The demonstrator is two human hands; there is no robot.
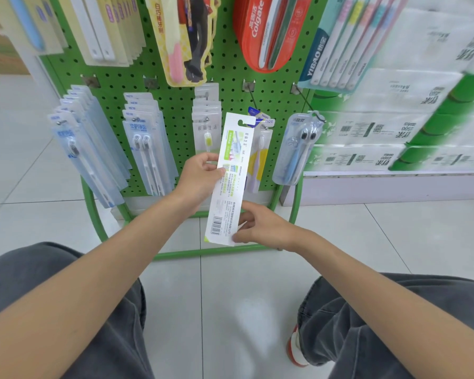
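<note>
A long white toothbrush pack (230, 184) with green print and a barcode is held upright in front of a green pegboard rack (175, 99), its back side facing me. My left hand (200, 179) pinches its left edge at mid-height, thumb on the card. My right hand (260, 225) grips the lower right edge near the barcode. Behind the pack's top hang a row of matching packs (206, 119) and a hook with a yellow-and-lilac toothbrush pack (259, 160).
More toothbrush packs hang on the rack: blue ones (91, 149) at left, a twin pack (145, 149), a blue brush with eyes (298, 149), red Colgate packs (268, 31) above. Stacked tissue packs (394, 127) fill the shelf at right. My knees are low in view over the tiled floor (225, 310).
</note>
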